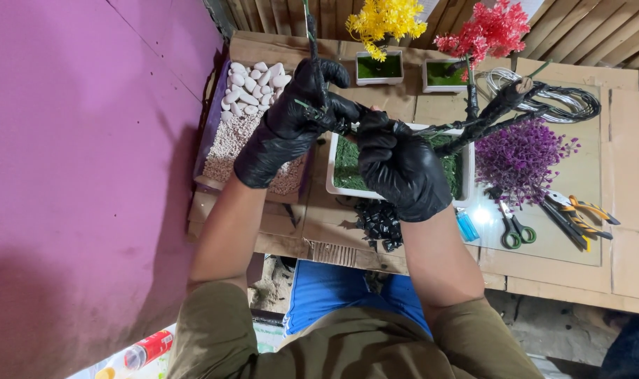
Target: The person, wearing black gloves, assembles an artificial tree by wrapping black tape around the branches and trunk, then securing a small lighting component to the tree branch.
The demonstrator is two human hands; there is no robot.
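bonsai frame (pixel 488 116) — black wrapped branching trunk, held over the white rectangular pot (pixel 403 189), forked end out to the person's right near the red foliage. largest first: pink wall (pixel 74 140) fills the left of the view; cardboard-covered table (pixel 544 270) carries everything else. tray of gravel (pixel 228 147) at the table's left end, pale grit with white pebbles (pixel 253 81) heaped at its far end. white rectangular pot sits centre with green moss-like fill, directly under both hands. purple plastic foliage (pixel 519 158) lies just right of the pot; coil of silver wire (pixel 572 98) behind it. two small white pots at the back edge, one under a yellow tree (pixel 384 20), one under a red tree (pixel 486 31). left hand (pixel 291 123), black glove, fingers closed around the thin upright stem of the frame. right hand (pixel 398 165), black glove, closed on the trunk just beside the left hand — fingertips of both nearly touching at the same spot; exact pinch point is hidden by the gloves. pile of black chips (pixel 379 223) on the table near the right wrist. green-handled scissors (pixel 514 228) and orange-handled pliers (pixel 579 214) lie side by side to the right, near the table's front. small blue lighter-shaped item (pixel 467 226) between the pot and scissors.
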